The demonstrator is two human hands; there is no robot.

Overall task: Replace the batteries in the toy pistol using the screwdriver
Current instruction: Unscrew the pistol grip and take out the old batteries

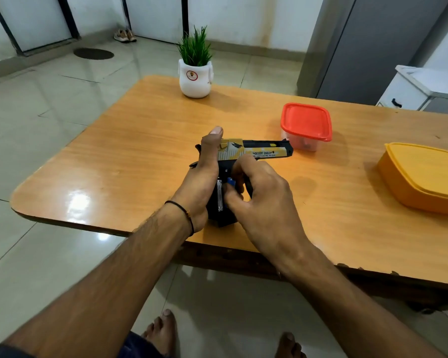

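Fingertips of the right hand pinch a blue-capped battery at the toy pistol, by its black plastic grip; left hand clasps the pistol.

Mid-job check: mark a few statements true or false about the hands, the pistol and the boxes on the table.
1. The left hand holds the toy pistol. True.
2. The right hand holds a screwdriver. False: it pinches a blue-ended battery at the grip.
3. The red-lidded box is open. False: its lid is on.
4. The potted plant stands on the table. True.
5. The yellow box lies left of the pistol. False: it lies to its right.
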